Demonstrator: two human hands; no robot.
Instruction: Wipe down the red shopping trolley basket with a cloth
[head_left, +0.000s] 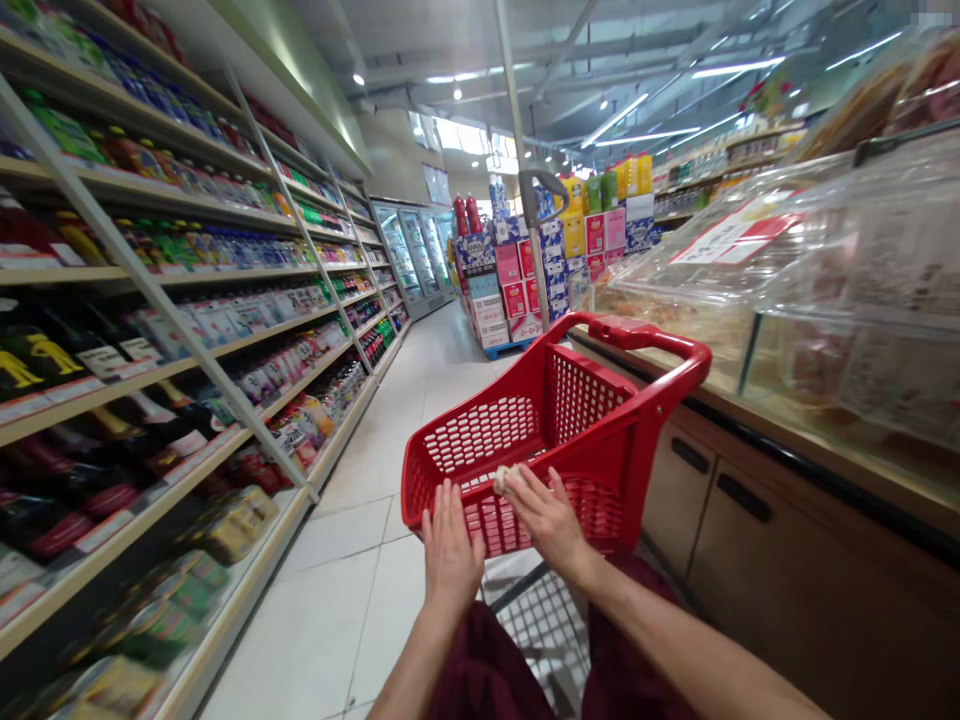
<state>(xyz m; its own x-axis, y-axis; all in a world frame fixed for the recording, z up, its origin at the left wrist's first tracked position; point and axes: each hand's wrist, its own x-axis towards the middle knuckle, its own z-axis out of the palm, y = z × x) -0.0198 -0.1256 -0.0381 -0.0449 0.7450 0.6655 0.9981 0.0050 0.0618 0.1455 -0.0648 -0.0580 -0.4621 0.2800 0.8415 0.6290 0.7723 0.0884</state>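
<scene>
A red plastic shopping cart (645, 450) with a perforated basket stands side-on right in front of me. My left hand (453, 560) is open, its fingers stretched out over the near side of the basket, close to the left corner. Farther right, my right hand (551, 515) reaches to the basket's near rim. Under its fingertips is a small crumpled off-white piece (505, 481), like a wipe or cloth, pressed against the rim. Below the basket shows a grey wire lower rack (544, 610). The inside of the basket is partly hidden by its walls.
Shelves (270, 410) of bottles and packs line the left side. To the right, clear plastic food packs (720, 250) sit on a counter with wooden cabinets (750, 560). Stacked boxes (517, 290) and a grey pole (534, 240) stand behind the cart; glass-door coolers (409, 255) are farther back.
</scene>
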